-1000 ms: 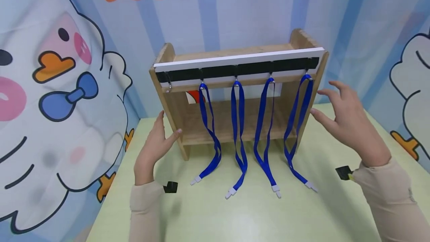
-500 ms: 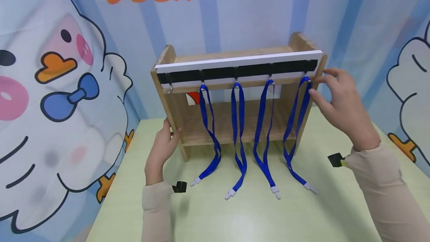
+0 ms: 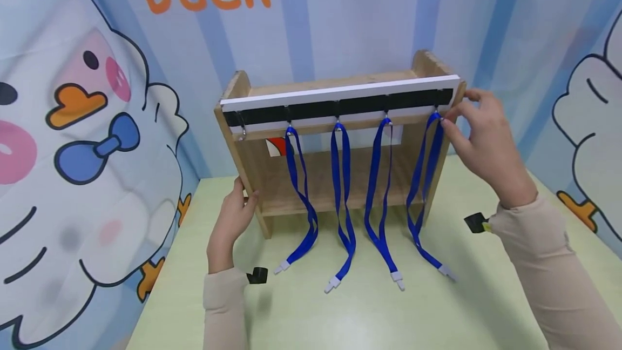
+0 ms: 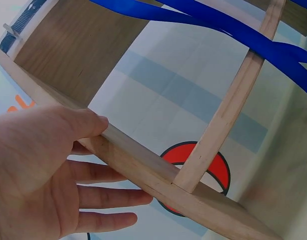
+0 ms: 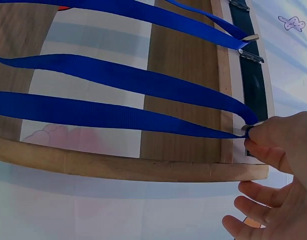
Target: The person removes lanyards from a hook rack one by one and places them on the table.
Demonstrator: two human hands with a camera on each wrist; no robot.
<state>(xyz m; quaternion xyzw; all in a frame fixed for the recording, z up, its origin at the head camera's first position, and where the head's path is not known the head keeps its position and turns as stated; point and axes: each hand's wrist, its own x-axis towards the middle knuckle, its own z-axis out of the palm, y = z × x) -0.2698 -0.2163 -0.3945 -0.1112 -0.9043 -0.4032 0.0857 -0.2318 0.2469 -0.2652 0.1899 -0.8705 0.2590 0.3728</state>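
Note:
A small wooden shelf (image 3: 359, 177) stands on the table, with a white board and black strip (image 3: 311, 109) of metal hooks along its top front. Several blue lanyards with white clips hang from the hooks. My right hand (image 3: 486, 145) pinches the top loop of the rightmost lanyard (image 5: 103, 112) at its hook, between thumb and index finger; the other fingers are apart from it. At the shelf's left side, my left hand (image 3: 232, 226) holds the side panel (image 4: 128, 155), thumb on the front edge and fingers along the outer side. The leftmost hook (image 3: 243, 131) carries no lanyard.
The lanyards' white clips (image 3: 332, 283) lie on the pale green table (image 3: 359, 323) in front of the shelf. A printed cloth backdrop (image 3: 330, 26) with cartoon ducks stands behind and at both sides.
My right hand has moved left from beside the shelf to the rightmost lanyard's loop and now pinches it. My left hand has moved right and taken hold of the side panel.

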